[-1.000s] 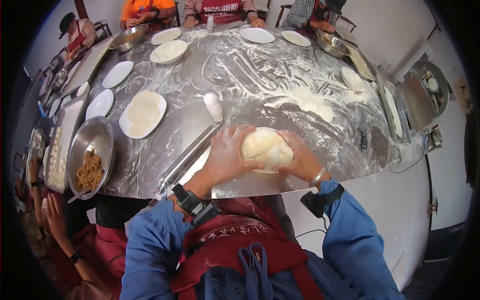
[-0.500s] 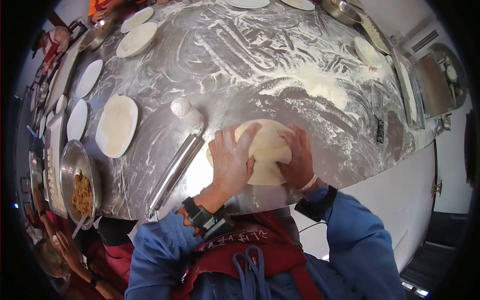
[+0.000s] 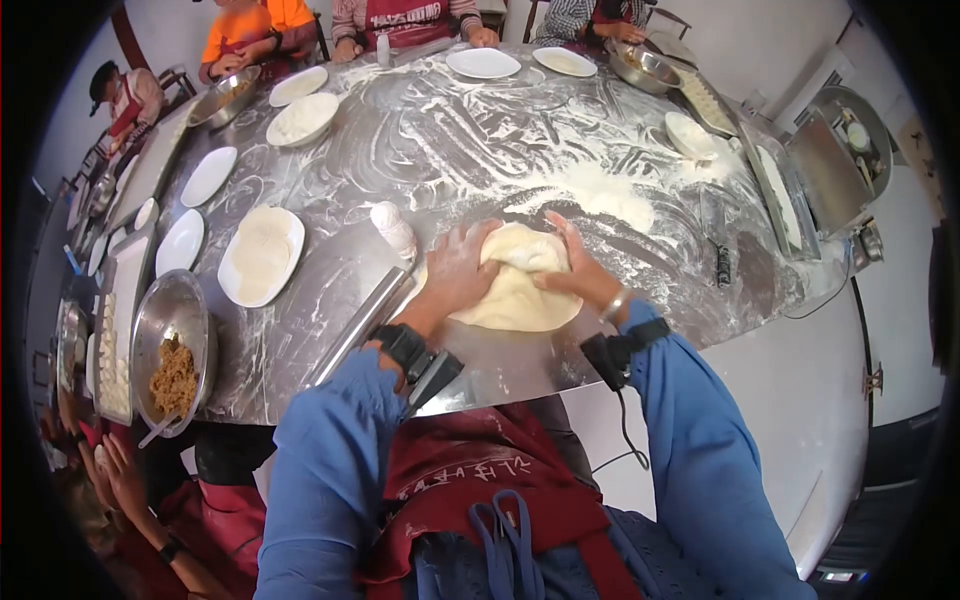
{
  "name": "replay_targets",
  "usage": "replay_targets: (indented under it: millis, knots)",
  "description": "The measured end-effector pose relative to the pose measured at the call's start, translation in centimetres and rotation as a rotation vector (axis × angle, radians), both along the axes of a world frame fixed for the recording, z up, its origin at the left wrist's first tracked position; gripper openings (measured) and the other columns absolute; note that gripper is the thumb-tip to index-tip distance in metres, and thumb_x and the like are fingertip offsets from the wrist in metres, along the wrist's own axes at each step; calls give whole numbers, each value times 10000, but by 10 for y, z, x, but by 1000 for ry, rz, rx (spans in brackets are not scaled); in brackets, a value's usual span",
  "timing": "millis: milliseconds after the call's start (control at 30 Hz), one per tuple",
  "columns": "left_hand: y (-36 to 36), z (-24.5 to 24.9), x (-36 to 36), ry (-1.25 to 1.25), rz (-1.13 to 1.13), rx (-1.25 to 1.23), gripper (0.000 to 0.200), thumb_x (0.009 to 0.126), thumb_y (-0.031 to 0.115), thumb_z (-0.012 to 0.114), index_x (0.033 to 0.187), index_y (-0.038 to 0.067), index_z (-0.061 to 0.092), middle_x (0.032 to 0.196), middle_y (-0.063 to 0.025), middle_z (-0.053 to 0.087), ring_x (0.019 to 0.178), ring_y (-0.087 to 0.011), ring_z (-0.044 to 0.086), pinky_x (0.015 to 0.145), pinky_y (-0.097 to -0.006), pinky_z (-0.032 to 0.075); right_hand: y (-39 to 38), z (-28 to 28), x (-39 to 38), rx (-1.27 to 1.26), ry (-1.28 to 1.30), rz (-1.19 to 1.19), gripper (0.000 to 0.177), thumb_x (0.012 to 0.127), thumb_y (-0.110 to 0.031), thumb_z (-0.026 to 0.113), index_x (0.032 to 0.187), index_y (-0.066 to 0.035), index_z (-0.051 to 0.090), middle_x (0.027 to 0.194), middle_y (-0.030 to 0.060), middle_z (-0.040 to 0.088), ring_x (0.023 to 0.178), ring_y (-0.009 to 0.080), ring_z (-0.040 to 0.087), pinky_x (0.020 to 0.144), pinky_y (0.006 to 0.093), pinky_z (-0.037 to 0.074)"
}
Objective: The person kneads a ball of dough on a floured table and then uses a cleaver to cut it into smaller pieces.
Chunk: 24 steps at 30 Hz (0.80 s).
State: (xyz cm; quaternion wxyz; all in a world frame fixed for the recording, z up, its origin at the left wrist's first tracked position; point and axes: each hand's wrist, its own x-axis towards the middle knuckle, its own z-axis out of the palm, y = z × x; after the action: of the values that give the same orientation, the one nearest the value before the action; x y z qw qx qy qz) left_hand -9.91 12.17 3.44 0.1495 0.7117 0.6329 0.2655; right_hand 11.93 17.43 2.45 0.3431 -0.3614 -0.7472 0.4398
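Observation:
A large pale lump of dough (image 3: 520, 300) lies on the metal tabletop in front of me, its far part folded up and its near part spread out flat. My left hand (image 3: 460, 268) grips the dough's left side, with the thumb resting over the top. On the right side, my right hand (image 3: 586, 272) holds its edge, fingers around the far rim and thumb on top. A steel rolling pin (image 3: 360, 325) lies left of my left hand, partly hidden by my forearm. Beyond it is a flour-dusted, bottle-shaped white object (image 3: 393, 232).
Flour (image 3: 605, 200) covers much of the metal table (image 3: 330, 225). At left are a white plate (image 3: 288, 272) with flat dough rounds and a steel bowl (image 3: 205, 350) of brown filling. A black-handled tool (image 3: 721, 265) lies at right. Several co-workers stand around the table.
My view has tilted up, bringing people across the table into sight. My arms reach farther forward, and the dough's folds have shifted, with its near part spread wider.

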Motion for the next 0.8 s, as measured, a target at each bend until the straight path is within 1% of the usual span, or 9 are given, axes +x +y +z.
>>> replay_targets:
  millis: [67, 133, 200, 267, 333, 367, 467, 633, 800]
  knots:
    - [-26, 13, -1, 10, -23, -58, 608, 776, 258, 603, 1336, 192, 377, 1206, -195, 458, 1112, -395, 444, 932, -546, 338, -25, 32, 14, -372, 76, 67, 899, 692, -169, 751, 1427, -94, 239, 1340, 111, 368, 1229, 214, 385, 1017, 318, 337]
    - [-57, 27, -3, 39, -160, 30, 657, 732, 242, 611, 1342, 178, 375, 1254, -192, 432, 1175, -390, 396, 985, -536, 279, -45, 44, 19, -406, 50, 0, 958, 642, -203, 785, 1429, -92, 252, 1349, 129, 385, 1248, 235, 379, 1042, 340, 313]
    - [-82, 45, -8, 89, -209, 6, 694, 718, 281, 654, 1346, 176, 380, 1277, -186, 419, 1196, -385, 379, 994, -523, 271, -61, 42, 22, 218, -390, -16, 963, 592, -204, 811, 1403, -84, 306, 1333, 164, 405, 1232, 309, 406, 1032, 390, 336]
    - [-100, 63, -10, 142, -260, -20, 734, 703, 320, 697, 1350, 174, 384, 1300, -180, 406, 1216, -380, 362, 1004, -509, 263, -78, 35, 14, 118, -308, 75, 894, 563, -197, 804, 1342, -70, 385, 1325, 177, 408, 1250, 352, 370, 1050, 417, 308]
    - [-106, 82, -11, 93, -299, -58, 884, 610, 424, 779, 1367, 188, 387, 1338, -185, 371, 1245, -367, 334, 1003, -506, 268, -94, 12, 10, 264, -250, -45, 833, 549, -176, 790, 1286, -57, 420, 1325, 188, 406, 1258, 376, 351, 1051, 434, 298]
    - [-108, 86, -7, 174, -214, 58, 982, 534, 486, 799, 1378, 198, 386, 1331, -202, 367, 1245, -381, 328, 1005, -499, 271, -103, 6, 9, 348, -294, -115, 802, 552, -151, 777, 1263, -49, 421, 1311, 208, 406, 1243, 404, 349, 1036, 454, 306]
    - [-90, 45, 8, 125, -248, 135, 971, 552, 469, 797, 1386, 202, 376, 1293, -206, 388, 1232, -400, 329, 1007, -494, 273, -114, -5, 1, 289, -273, -224, 754, 584, -108, 740, 1262, -40, 417, 1296, 215, 411, 1222, 419, 359, 1024, 475, 308]
    - [-49, 20, 19, 21, -156, 174, 718, 686, 239, 743, 1329, 180, 429, 1225, -214, 421, 1074, -381, 420, 913, -477, 317, -79, -7, -9, 208, -333, -295, 687, 621, -35, 666, 1264, -60, 425, 1247, 227, 433, 1162, 436, 391, 993, 481, 334]
    - [-6, 8, 33, 107, 48, 176, 653, 709, 245, 732, 1305, 190, 471, 1077, -160, 498, 983, -325, 459, 821, -442, 334, -20, -3, -22, 159, -419, -299, 638, 659, -4, 607, 1269, -79, 439, 1196, 210, 475, 1057, 409, 494, 908, 458, 420]
